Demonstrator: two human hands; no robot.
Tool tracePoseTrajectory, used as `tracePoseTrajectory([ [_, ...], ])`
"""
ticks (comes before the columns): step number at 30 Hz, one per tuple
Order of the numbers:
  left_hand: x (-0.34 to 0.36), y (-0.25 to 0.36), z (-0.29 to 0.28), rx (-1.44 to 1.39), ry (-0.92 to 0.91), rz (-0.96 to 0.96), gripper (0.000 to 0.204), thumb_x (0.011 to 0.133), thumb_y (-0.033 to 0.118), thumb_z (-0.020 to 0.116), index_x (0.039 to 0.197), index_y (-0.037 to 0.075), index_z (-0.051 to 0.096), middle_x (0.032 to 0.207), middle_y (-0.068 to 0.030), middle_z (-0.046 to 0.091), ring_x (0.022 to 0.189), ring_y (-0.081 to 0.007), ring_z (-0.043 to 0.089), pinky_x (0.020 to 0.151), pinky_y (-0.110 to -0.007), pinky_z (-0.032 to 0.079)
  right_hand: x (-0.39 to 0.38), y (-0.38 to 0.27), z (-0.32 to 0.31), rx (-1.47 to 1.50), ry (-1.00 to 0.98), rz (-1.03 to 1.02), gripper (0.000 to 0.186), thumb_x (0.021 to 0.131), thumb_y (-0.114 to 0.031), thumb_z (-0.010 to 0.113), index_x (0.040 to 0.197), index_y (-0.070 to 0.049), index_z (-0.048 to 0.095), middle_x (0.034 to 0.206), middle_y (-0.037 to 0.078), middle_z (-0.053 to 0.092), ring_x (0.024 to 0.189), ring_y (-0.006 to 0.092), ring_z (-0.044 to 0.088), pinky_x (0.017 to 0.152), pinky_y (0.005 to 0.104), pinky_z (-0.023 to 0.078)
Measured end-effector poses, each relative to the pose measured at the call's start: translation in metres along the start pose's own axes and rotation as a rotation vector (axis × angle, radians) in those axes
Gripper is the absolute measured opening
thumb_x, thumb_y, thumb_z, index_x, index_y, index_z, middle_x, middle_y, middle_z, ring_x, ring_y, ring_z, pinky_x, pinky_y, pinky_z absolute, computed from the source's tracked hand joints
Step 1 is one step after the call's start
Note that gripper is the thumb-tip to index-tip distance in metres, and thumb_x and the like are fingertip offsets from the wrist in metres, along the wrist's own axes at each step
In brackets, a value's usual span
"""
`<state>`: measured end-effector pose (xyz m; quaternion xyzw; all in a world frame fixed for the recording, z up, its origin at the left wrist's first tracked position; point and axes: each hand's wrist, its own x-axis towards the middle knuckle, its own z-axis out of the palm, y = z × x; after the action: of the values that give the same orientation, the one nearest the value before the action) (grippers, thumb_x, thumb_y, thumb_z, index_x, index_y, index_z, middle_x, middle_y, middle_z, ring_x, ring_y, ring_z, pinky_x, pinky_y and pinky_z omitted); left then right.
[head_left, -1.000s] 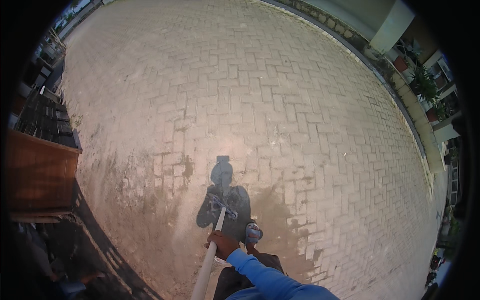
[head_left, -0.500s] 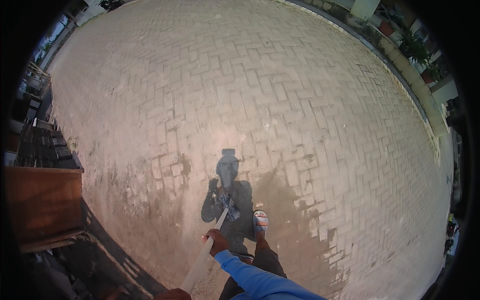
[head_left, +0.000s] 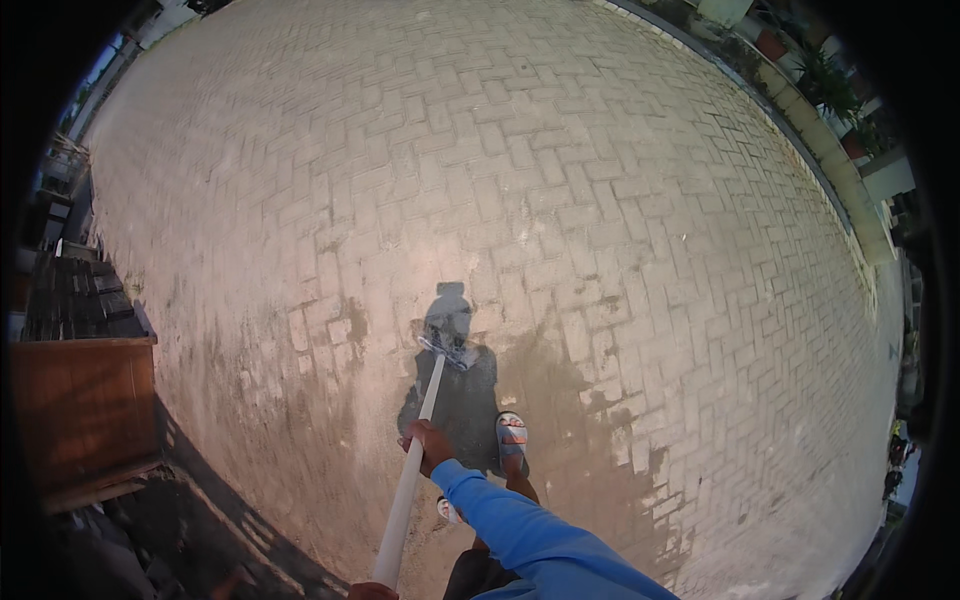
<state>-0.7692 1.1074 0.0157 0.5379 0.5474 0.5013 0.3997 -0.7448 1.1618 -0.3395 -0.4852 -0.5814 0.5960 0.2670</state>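
Note:
My right hand (head_left: 430,446), at the end of a blue sleeve, is wrapped round the pale pole of a long-handled broom (head_left: 405,500). At the lower edge, only the top of my left hand (head_left: 373,592) shows, closed on the near end of the same pole. The broom leans away from me. Its small, blurred, dark-and-pale head (head_left: 450,352) meets the paving inside my shadow (head_left: 447,400). My sandalled right foot (head_left: 512,430) stands to the right of the pole, and the other sandal (head_left: 448,510) is partly hidden behind my arm.
Herringbone paving (head_left: 480,150) spreads ahead, with a darker, dirt-covered patch (head_left: 570,430) to the right of my feet. A brown wooden cabinet (head_left: 85,415) and stacked dark slabs (head_left: 80,295) stand at left. A low wall (head_left: 810,140) with potted plants (head_left: 825,85) runs along the far right.
The broom head has moved forward, away from my feet, and slightly left. My right hand has risen a little with the pole. The second sandal has come into view.

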Motion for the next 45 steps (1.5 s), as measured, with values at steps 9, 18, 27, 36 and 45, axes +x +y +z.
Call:
tracePoseTrajectory([
  [9, 0.002, 0.07, -0.023, -0.02, -0.048, 0.056, 0.034, 0.087, 0.015, 0.06, 0.058, 0.004, 0.047, 0.053, -0.0075, 0.05, 0.05, -0.02, 0.05, 0.062, -0.04, 0.05, -0.057, -0.038, 0.012, -0.063, -0.089, -0.076, 0.017, 0.089, -0.025, 0.066, 0.092, -0.008, 0.062, 0.096, 0.012, 0.058, 0.086, 0.0321, 0.062, 0.076, 0.0444, 0.051],
  [18, -0.017, -0.004, 0.011, 0.018, 0.052, 0.057, 0.032, 0.084, 0.016, 0.06, 0.057, 0.004, 0.047, 0.051, -0.0065, 0.05, 0.048, -0.0185, 0.05, 0.061, -0.038, 0.051, 0.031, 0.033, -0.047, 0.739, 0.311, -0.003, 0.016, 0.082, 0.0, 0.068, 0.086, -0.005, 0.053, 0.089, 0.012, 0.054, 0.08, 0.0286, 0.056, 0.071, 0.0395, 0.048],
  [27, -0.137, 0.044, -0.038, 0.165, -0.179, -0.014, 0.034, 0.088, 0.011, 0.063, 0.061, 0.001, 0.046, 0.055, -0.0079, 0.045, 0.047, -0.0195, 0.04, 0.045, -0.034, 0.033, -0.183, 0.066, 0.147, 0.206, 0.28, 0.02, 0.02, 0.086, -0.017, 0.069, 0.089, -0.006, 0.053, 0.092, 0.017, 0.055, 0.085, 0.0362, 0.057, 0.074, 0.0445, 0.046],
  [36, -0.282, 0.077, -0.126, -0.014, -0.072, 0.011, 0.032, 0.078, 0.015, 0.068, 0.056, 0.004, 0.047, 0.052, -0.0078, 0.053, 0.048, -0.0184, 0.052, 0.053, -0.034, 0.047, -0.309, 0.029, 0.231, 0.099, 0.099, -0.047, 0.027, 0.089, -0.028, 0.067, 0.089, -0.005, 0.053, 0.093, 0.018, 0.054, 0.083, 0.0369, 0.057, 0.074, 0.0447, 0.046],
  [45, -0.327, 0.025, -0.094, -0.1, 0.122, 0.247, 0.03, 0.084, 0.013, 0.06, 0.057, 0.004, 0.049, 0.053, -0.0052, 0.052, 0.051, -0.0185, 0.054, 0.066, -0.042, 0.053, -0.19, 0.018, 0.083, 1.178, 0.304, 0.218, 0.017, 0.083, 0.003, 0.062, 0.094, -0.004, 0.051, 0.091, 0.005, 0.046, 0.081, 0.0144, 0.052, 0.078, 0.0279, 0.052],
])
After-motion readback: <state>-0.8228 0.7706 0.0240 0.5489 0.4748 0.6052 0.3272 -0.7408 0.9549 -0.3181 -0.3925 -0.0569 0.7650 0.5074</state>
